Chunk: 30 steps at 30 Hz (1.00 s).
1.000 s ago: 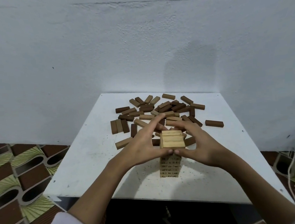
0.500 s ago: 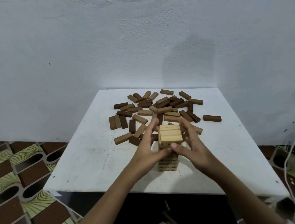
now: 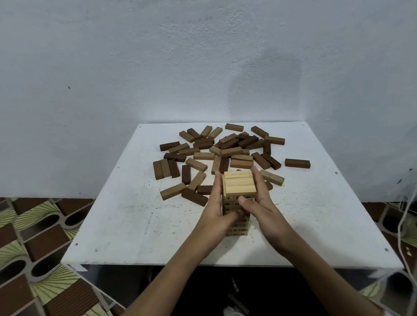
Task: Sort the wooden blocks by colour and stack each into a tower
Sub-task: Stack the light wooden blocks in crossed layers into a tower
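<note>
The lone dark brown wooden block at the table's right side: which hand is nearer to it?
Right. The right hand presses the right side of the pale wooden block tower, on the same side as the lone dark brown wooden block. The left hand is beyond the tower, farther away.

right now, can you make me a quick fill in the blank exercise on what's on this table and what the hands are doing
1. The left hand and right hand press flat against opposite sides of the pale ____.
2. The loose brown blocks lie scattered on the ____ half of the table, nearer the wall.
3. The table top is ____ in colour.
4. One dark block lies alone to the ____ of the pile.

Missing words: tower; far; white; right
</note>
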Available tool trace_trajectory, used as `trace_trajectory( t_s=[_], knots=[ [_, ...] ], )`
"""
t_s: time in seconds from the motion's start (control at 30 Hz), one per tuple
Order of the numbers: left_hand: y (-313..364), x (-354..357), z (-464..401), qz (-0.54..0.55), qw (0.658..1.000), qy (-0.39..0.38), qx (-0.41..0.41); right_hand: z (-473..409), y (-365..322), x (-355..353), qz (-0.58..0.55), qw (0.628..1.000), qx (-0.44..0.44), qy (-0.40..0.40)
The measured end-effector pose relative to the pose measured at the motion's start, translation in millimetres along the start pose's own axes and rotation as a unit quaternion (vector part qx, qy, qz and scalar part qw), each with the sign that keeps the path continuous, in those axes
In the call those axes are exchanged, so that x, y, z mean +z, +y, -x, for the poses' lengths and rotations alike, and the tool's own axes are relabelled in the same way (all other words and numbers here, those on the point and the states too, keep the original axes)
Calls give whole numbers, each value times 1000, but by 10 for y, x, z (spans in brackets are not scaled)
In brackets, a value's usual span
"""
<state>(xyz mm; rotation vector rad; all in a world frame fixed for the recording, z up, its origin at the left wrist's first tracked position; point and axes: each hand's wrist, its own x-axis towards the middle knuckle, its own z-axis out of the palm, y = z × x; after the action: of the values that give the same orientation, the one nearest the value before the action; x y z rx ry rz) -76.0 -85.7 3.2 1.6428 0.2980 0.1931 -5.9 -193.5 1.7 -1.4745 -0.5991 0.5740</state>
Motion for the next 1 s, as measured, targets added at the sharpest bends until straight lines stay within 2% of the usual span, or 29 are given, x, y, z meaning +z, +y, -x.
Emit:
trace_trajectory(
  t_s=[1.0],
  knots=[
    [41,35,-2,43,999,15,13,-16,57,-20,52,998,-9,-16]
  ],
)
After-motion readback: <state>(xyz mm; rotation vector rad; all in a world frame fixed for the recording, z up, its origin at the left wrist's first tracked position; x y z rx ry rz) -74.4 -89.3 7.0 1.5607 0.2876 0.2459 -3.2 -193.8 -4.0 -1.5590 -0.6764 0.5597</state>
